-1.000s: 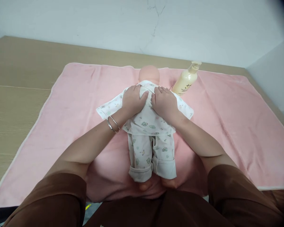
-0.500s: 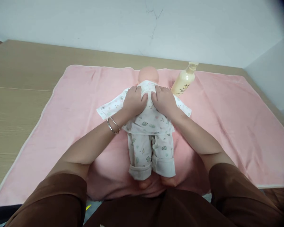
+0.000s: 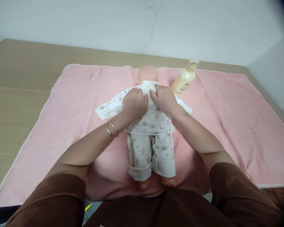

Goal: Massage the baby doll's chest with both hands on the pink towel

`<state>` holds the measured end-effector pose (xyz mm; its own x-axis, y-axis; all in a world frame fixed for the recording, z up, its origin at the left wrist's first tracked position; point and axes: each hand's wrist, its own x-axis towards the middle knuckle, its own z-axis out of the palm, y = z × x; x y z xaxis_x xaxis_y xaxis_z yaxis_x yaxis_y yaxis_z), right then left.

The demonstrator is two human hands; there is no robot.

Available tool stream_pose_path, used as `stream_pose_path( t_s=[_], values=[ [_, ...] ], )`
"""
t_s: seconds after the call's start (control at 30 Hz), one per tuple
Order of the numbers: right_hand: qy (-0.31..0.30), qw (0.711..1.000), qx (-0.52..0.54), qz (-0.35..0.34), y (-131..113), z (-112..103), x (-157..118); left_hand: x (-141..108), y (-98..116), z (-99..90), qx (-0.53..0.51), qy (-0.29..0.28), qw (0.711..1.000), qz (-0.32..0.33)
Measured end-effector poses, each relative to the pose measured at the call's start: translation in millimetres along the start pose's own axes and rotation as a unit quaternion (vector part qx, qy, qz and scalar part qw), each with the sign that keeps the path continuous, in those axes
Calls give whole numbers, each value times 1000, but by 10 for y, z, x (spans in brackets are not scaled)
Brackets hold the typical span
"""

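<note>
A baby doll (image 3: pixel 148 74) in a white patterned shirt (image 3: pixel 153 124) and matching rolled-up trousers (image 3: pixel 142 154) lies with its bald head away from me. My left hand (image 3: pixel 135 102) is closed on the shirt at the upper left of the doll's torso, thumb drawn in against the fingers, and the cloth is creased beside it. On the upper right of the torso rests my right hand (image 3: pixel 163 98), fingers laid over the shirt and thumb a little apart. The fingertips of both hands are partly hidden. The doll's feet show below the trouser cuffs.
A pale yellow pump bottle (image 3: pixel 184 80) stands tilted in view on the pink blanket (image 3: pixel 68 126), just right of the doll's shoulder. Under the blanket is a wooden table (image 3: pixel 19 69), with a cracked white wall (image 3: pixel 109 25) behind it.
My left hand has curled from lying flat and shifted slightly inward, bunching the shirt near the collar. My right hand has hardly moved.
</note>
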<state>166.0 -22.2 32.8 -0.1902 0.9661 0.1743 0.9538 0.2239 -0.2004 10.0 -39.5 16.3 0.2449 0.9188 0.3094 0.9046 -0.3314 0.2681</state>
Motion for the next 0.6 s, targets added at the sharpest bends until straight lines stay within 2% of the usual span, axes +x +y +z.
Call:
stream_pose_path(
  t_s=[0.23, 0.4, 0.6],
  values=[
    [27, 998, -38, -37, -178, -11, -250, 281, -286, -11, -117, -58, 991, -38],
    [-17, 999, 5, -28, -86, -90, -112, 303, -317, 80, -117, -35, 992, -37],
    [-9, 999, 32, -35, 24, -31, 3, 284, -300, 138, -108, -22, 993, -29]
  ],
)
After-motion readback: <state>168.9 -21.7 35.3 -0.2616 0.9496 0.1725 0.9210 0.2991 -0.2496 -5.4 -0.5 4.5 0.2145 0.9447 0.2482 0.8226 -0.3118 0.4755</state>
